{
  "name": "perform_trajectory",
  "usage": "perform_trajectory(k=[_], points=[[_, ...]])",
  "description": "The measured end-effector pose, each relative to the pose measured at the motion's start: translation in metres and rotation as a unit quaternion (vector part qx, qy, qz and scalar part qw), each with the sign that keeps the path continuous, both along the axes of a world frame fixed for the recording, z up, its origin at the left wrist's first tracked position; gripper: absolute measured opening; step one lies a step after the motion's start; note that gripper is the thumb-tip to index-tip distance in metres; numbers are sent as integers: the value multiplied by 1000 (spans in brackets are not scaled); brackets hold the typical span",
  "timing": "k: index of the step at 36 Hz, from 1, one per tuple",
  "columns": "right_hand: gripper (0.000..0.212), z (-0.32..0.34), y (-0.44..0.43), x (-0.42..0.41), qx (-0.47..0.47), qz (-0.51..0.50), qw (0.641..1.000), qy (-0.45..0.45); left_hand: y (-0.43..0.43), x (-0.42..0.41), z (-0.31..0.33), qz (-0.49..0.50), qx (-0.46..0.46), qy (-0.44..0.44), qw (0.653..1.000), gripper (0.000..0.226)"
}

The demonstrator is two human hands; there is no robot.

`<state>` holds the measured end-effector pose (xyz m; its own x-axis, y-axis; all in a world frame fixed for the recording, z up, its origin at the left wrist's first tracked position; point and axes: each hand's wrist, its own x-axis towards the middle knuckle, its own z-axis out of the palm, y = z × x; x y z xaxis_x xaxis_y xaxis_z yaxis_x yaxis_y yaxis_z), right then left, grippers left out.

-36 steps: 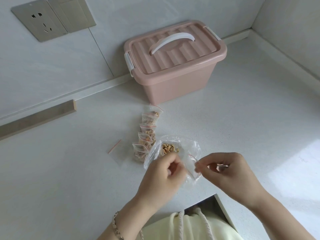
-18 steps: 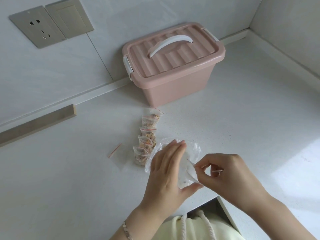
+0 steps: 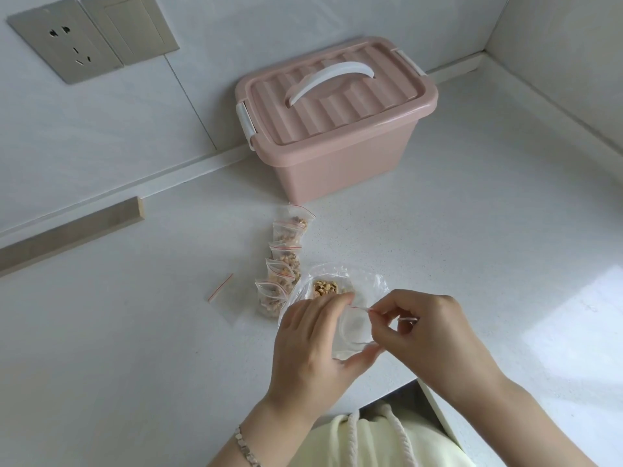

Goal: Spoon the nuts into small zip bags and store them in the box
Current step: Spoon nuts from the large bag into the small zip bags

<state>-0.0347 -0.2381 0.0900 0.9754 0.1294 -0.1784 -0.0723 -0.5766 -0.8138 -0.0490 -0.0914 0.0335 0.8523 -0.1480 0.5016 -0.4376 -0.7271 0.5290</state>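
Pinching zip bag (image 3: 354,332): left hand (image 3: 308,345), right hand (image 3: 429,335); contents hard to discern.

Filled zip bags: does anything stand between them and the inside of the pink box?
Yes: the ribbed lid sits closed on the pink box. The counter between the filled zip bags and box shows nothing else.

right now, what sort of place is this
Probably a home kitchen counter: a white worktop meeting a wall, a wall socket above it, and a pink lidded box standing on it.
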Motion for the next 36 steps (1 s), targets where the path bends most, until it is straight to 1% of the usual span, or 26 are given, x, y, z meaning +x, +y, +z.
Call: perform_trajectory(k=[4,5,7,8,11,13,15,16,19,22,23,25,30,32,34,36], points=[[12,-6,-2,0,-20,12,999,-47,4,0,-3,23,-4,0,1000,44],[18,-6,-4,0,-31,12,998,-60,7,0,-4,29,-9,15,999,43],[44,-3,-13,0,-51,6,995,-82,15,-3,-8,46,-25,71,996,45],[50,-1,-17,0,-57,3,994,-96,20,-4,-11,57,-37,109,992,46],[52,4,-32,1,-104,-1,985,-137,34,-10,-24,90,-73,213,970,45],[46,3,-41,3,-99,-23,989,-108,42,-12,-32,99,-107,270,952,47],[35,-4,-46,5,-43,-65,995,-61,47,-13,-38,103,-131,304,938,43],[32,-8,-48,5,-22,-83,995,-54,49,-14,-42,108,-140,313,933,39],[31,-32,-47,5,23,-110,992,-48,50,-13,-49,121,-173,350,913,38],[32,-65,-43,5,73,-137,988,-15,48,-10,-57,106,-179,388,898,49],[31,-74,-41,5,80,-143,986,-6,46,-9,-59,101,-181,407,890,44],[31,-89,-36,5,88,-149,985,2,42,-7,-60,92,-183,439,875,33],[33,-110,-25,6,97,-163,982,1,37,-4,-69,99,-195,454,864,31],[29,-117,-23,7,90,-161,983,3,37,-4,-75,104,-208,452,861,29],[22,-126,-21,6,79,-152,985,12,37,-4,-81,116,-233,458,850,33],[26,-133,-20,3,74,-142,987,23,37,-4,-86,125,-260,461,839,38]])
